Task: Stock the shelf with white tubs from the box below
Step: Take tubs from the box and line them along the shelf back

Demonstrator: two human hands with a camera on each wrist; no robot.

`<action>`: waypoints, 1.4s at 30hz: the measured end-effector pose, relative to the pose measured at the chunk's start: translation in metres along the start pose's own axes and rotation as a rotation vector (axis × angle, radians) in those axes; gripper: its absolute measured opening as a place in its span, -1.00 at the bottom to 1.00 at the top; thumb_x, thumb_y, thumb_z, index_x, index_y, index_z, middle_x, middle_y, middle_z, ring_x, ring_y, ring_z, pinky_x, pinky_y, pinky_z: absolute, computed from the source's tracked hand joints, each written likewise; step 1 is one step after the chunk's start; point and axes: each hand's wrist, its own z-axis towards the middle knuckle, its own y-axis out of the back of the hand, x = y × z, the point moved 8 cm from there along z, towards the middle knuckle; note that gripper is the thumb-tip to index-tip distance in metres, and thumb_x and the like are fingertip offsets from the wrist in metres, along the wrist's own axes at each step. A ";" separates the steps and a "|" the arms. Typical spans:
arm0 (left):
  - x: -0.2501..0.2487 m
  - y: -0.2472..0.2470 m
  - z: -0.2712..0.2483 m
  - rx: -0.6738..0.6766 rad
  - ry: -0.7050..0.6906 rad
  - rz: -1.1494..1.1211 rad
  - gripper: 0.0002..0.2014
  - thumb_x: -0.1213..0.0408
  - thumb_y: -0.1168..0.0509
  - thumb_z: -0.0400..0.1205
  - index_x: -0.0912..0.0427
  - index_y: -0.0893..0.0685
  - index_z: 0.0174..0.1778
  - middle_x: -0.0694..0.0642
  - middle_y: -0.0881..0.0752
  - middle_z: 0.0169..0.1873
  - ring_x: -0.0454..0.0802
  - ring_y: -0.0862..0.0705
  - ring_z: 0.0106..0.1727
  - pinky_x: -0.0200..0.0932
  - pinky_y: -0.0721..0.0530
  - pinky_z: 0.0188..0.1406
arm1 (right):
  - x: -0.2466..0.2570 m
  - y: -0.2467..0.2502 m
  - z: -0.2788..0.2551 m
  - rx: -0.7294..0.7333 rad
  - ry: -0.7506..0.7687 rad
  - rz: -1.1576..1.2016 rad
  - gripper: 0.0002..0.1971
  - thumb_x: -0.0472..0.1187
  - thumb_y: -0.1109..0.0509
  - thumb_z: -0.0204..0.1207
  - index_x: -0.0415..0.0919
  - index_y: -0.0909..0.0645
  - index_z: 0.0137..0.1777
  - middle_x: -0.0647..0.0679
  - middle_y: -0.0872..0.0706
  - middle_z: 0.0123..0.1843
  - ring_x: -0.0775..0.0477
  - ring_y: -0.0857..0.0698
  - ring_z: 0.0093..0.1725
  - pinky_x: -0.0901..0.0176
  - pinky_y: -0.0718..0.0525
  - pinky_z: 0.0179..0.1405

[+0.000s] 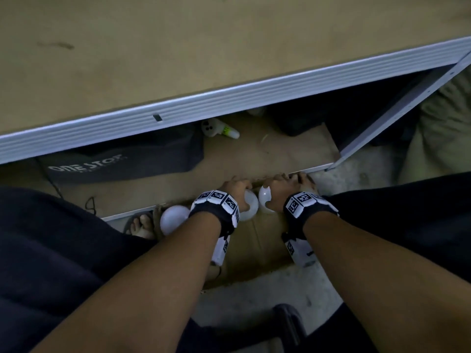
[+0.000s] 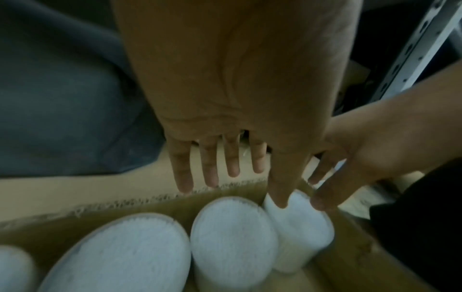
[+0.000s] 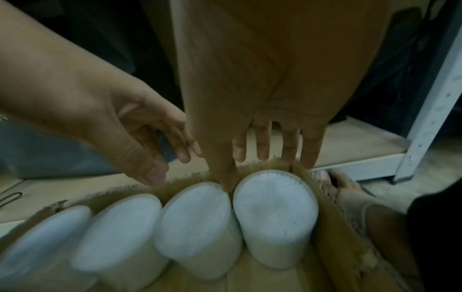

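Both hands reach down into the box (image 3: 332, 227) (fingers straight, gripping nothing yet): right hand (image 3: 262, 122) above the corner tub (image 3: 275, 207), left hand (image 2: 232, 118) over the neighbouring tub (image 2: 232, 233), both upright, directly beneath the fingertips

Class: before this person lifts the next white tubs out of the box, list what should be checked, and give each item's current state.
1. Tubs upright in the box: ok, four in a row.
2. Right hand gripping the end tub: not ok, thumb in the gap beside it, fingers straight.
3. Left hand gripping a tub: not ok, open, holding nothing.
4. Room on the shelf: ok, bare board.
5. Lids sealed: cannot tell, blurred.
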 end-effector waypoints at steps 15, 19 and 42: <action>0.020 -0.073 0.035 -0.014 0.022 0.273 -0.10 0.21 -0.46 0.43 -0.17 -0.08 0.61 0.04 -0.17 0.54 0.26 -0.24 0.46 0.14 -0.48 0.27 | -0.007 -0.047 0.032 0.102 -0.029 -0.238 -0.13 -0.17 -0.49 0.32 -0.01 -0.13 0.60 -0.21 -0.15 0.59 -0.37 -0.24 0.55 -0.26 -0.24 0.49; 0.021 -0.067 0.035 -0.086 0.032 0.230 -0.26 0.32 -0.37 0.49 -0.05 -0.21 0.56 0.02 -0.27 0.48 0.26 -0.32 0.44 0.10 -0.52 0.20 | -0.005 -0.042 0.032 0.050 -0.028 -0.235 -0.18 -0.18 -0.51 0.27 -0.01 -0.24 0.54 -0.20 -0.24 0.53 -0.38 -0.35 0.47 -0.23 -0.34 0.38; -0.043 0.068 -0.080 -0.138 -0.040 0.220 -0.11 0.03 -0.59 0.18 -0.07 -0.33 0.42 0.05 -0.35 0.32 0.28 -0.38 0.36 0.15 -0.62 0.20 | 0.019 0.084 -0.065 0.057 0.025 -0.051 0.01 0.05 -0.67 -0.03 0.04 -0.33 0.49 -0.15 -0.27 0.52 -0.35 -0.39 0.46 -0.13 -0.67 0.13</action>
